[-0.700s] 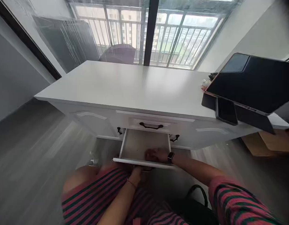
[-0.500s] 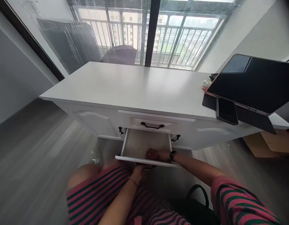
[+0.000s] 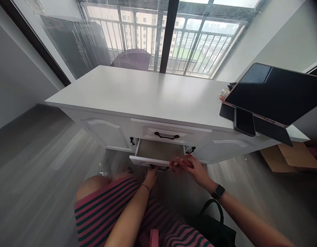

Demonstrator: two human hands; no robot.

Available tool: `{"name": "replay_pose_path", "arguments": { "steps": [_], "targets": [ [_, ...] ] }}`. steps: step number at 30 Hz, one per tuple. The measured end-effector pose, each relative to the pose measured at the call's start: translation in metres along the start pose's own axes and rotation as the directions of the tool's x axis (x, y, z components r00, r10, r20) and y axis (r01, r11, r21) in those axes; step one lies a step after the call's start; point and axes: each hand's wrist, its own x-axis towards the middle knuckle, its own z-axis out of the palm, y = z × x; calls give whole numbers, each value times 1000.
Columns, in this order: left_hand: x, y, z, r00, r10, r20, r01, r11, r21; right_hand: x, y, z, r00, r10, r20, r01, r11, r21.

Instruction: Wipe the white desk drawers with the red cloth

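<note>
A white cabinet [image 3: 148, 96] stands in front of me below a window. Its lower drawer [image 3: 143, 160] is pulled partly out, and the inside [image 3: 158, 149] looks bare. My left hand [image 3: 151, 172] reaches under the drawer front and is closed on its dark handle. My right hand [image 3: 190, 167], with a smartwatch [image 3: 218, 191] on the wrist, is at the right end of the drawer front, fingers stretched leftwards. It is blurred and pinkish at the fingertips, so I cannot tell if it holds anything.
The upper drawer [image 3: 168, 132] with a black handle is closed. A tablet in a dark case [image 3: 273, 92] and a phone [image 3: 244, 121] overhang the cabinet's right end, beside a small trinket [image 3: 222, 92]. A black bag [image 3: 215, 226] lies by my knees; cardboard [image 3: 287, 156] lies on the floor at right.
My right hand has come out of the drawer and back to its front edge. The drawer has slid partway in. My left hand has stayed on the handle.
</note>
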Motion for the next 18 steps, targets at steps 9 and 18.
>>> {"name": "replay_pose_path", "arguments": {
  "steps": [9,18],
  "targets": [
    [8,-3,12,991,-133,-21,124,965,-232,-40,6,48,992,-90,-90,47,913,-404],
    [2,3,3,983,-156,100,182,910,-373,-3,-25,80,995,-104,-11,89,900,-426]
  ]
}}
